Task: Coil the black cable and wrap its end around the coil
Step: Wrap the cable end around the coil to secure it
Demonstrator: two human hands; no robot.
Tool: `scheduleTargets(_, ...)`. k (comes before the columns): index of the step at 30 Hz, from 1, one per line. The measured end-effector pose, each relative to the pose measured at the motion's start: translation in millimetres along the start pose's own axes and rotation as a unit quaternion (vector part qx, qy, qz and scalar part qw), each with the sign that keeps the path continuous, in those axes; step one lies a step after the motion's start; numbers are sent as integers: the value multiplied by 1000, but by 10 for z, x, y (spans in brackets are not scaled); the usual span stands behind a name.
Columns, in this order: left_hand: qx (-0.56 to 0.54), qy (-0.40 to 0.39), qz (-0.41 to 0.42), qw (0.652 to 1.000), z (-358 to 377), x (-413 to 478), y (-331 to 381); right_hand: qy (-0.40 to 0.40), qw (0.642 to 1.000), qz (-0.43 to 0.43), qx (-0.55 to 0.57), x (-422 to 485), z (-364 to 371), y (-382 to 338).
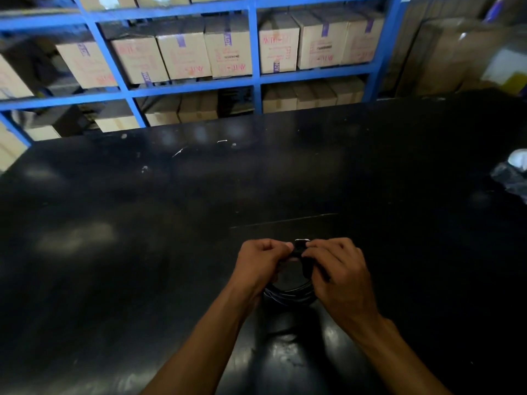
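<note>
The black cable (288, 292) hangs as a round coil between my two hands, just above the black table (142, 223). My left hand (261, 263) grips the coil's top from the left, fingers curled shut. My right hand (339, 269) pinches the top from the right, where a short wrapped part and a plug end with a pale glint (301, 243) stick up between my fingertips. The coil's upper arc is partly hidden by my fingers.
Blue shelving (253, 52) stacked with cardboard boxes (182, 55) stands behind the table's far edge. A crumpled plastic bag with something white (513, 172) lies at the table's right edge. Small white specks (179, 151) dot the far tabletop.
</note>
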State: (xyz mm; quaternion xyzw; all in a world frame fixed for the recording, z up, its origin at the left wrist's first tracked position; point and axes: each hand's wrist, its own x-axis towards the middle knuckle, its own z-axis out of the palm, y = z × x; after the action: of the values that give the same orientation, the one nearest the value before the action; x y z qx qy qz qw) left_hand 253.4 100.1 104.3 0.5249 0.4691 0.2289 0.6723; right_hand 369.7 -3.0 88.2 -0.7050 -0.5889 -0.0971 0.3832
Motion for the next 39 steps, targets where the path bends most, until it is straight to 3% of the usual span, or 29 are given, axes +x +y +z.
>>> scheduleTargets(5,40,26,43,998,39,-175,-63,14,995,49,87,-95,-101,-8)
scheduleTargets(10,85,24,127,988,-37,-417,-175,-6,969,168,182,-202,-117,-113)
scheduleTargets(16,116,4,199,973,-149,-664,-305,-86,878,315,351,-283,-168,-188)
scheduleTargets(20,131,-25,197,971,-198,-749,-317,-135,801,374,447,-317,-254,-214)
scheduleTargets(22,137,-28,189,972,-202,-777,-304,-149,789,386,454,-321,-268,-196)
scheduleTargets(29,24,-63,31,997,-106,-825,-160,-18,865,304,399,-426,-281,-307)
scheduleTargets(39,15,-34,84,996,76,-744,-82,-10,887,291,358,-291,-389,-220)
